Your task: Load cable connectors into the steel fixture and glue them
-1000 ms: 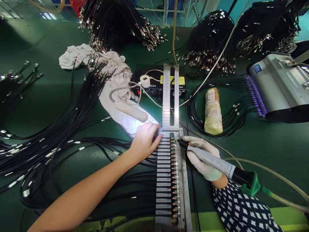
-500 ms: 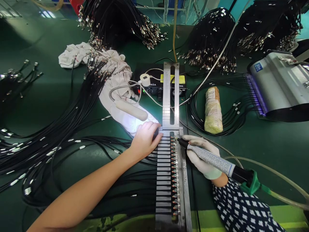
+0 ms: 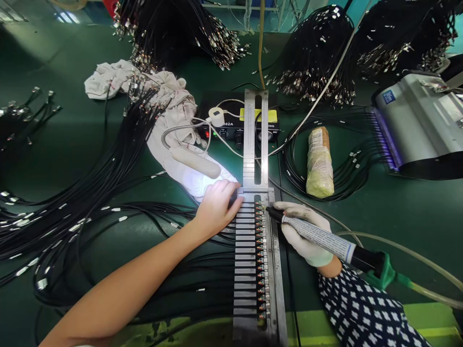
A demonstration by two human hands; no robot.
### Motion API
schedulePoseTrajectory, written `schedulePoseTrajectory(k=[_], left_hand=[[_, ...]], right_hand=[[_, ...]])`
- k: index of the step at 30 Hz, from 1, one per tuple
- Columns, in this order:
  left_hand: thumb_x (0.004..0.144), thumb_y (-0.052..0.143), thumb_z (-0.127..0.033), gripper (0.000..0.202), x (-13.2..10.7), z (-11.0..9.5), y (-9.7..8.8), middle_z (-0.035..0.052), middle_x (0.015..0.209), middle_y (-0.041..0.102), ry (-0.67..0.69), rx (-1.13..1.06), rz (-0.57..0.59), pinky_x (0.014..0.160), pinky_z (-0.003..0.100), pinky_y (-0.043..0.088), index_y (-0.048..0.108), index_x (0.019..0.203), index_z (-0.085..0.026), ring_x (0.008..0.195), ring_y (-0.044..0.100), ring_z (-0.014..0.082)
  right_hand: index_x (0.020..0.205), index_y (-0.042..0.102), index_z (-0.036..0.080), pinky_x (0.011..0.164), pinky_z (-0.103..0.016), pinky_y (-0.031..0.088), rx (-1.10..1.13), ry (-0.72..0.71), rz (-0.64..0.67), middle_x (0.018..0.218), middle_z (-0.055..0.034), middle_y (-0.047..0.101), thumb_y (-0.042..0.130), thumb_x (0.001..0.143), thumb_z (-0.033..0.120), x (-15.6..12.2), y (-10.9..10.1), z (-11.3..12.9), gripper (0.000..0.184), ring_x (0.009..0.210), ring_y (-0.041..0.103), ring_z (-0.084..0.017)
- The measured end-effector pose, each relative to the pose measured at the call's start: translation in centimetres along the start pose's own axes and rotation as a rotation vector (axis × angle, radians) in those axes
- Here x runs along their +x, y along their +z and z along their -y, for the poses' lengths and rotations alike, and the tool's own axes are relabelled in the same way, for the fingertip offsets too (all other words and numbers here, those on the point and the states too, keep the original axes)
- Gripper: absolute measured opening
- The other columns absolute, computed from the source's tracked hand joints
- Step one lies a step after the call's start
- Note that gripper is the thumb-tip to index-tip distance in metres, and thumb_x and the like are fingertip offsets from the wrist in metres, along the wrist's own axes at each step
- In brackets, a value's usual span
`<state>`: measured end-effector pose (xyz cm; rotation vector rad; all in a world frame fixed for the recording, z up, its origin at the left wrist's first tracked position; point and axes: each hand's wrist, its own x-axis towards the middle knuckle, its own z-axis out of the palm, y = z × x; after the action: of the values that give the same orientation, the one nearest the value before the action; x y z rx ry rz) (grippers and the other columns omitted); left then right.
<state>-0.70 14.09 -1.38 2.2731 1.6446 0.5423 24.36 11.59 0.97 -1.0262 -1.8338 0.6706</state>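
Note:
A slotted metal fixture (image 3: 246, 265) lies lengthwise before me, with black cables in its slots and a row of small metal connectors (image 3: 261, 260) along its right side. My left hand (image 3: 219, 205) is bare and grips the fixture's upper left edge, thumb and fingers on either side of a dark part. In my right hand (image 3: 307, 231), which wears a white glove, is a glue dispensing syringe (image 3: 318, 236) with a printed label. Its black tip is beside the connectors near the top of the row. A green cap (image 3: 383, 270) joins the syringe to a clear hose (image 3: 427, 294).
Behind the fixture stands a black control box (image 3: 231, 130). A glowing lamp wand (image 3: 195, 163) rests on white cloth (image 3: 173, 103). At right are a wrapped block (image 3: 320, 164) and a silver machine with violet light (image 3: 419, 125). Cable bundles (image 3: 314, 53) lie around the green table.
The view has shifted slightly. My left hand keeps its hold on the fixture, and the syringe tip stays near the upper connectors with barely any movement.

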Motion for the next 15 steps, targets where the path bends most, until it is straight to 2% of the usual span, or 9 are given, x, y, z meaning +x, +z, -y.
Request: schedulePoseTrajectory(k=[15], left_hand=[[0.098, 0.048, -0.034, 0.022, 0.07, -0.07, -0.18, 0.0071, 0.101, 0.064, 0.001, -0.009, 0.001, 0.082, 0.037, 0.046, 0.057, 0.112, -0.02, 0.094, 0.059, 0.0234]], right_hand=[[0.096, 0.062, 0.023, 0.085, -0.041, 0.063, -0.024, 0.013, -0.009, 0.108, -0.0087, 0.076, 0.071, 0.08, 0.016, 0.26, 0.25, -0.11, 0.02, 0.097, 0.075, -0.026]])
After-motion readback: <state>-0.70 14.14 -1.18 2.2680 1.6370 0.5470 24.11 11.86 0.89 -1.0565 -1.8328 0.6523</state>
